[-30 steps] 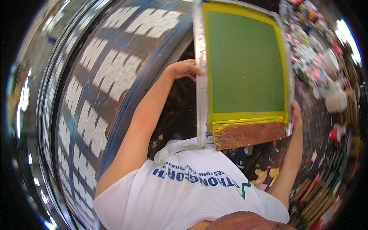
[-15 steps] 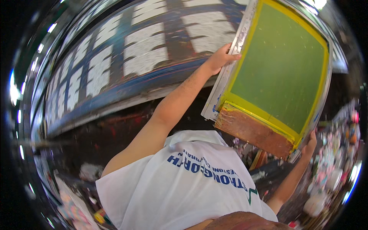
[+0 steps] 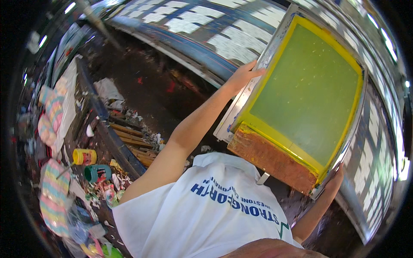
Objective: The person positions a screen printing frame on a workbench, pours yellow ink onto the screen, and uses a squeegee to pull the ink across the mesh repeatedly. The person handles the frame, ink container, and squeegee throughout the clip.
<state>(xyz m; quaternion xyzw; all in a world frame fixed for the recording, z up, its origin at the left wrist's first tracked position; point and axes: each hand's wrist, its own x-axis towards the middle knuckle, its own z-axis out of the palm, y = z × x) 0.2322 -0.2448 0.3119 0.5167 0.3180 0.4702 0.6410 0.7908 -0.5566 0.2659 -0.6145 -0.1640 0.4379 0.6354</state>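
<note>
Left hand (image 3: 244, 76): fingers curled over the left edge of the big metal-framed printing screen with yellow border and green mesh (image 3: 312, 94), gripping it.
Right hand (image 3: 336, 177): fingers wrapped on the screen's lower right corner, holding tight.
Screen: was up in the air, tilted, between both hands.
Brown wooden bar (image 3: 271, 158): lay along the screen's bottom edge.
Below left: yellow tub (image 3: 84, 156) beside teal tub (image 3: 96, 173).

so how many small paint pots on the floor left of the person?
2: a yellow pot and a teal pot just below it, side by side amid the floor litter. More may be hidden in the clutter.
</note>
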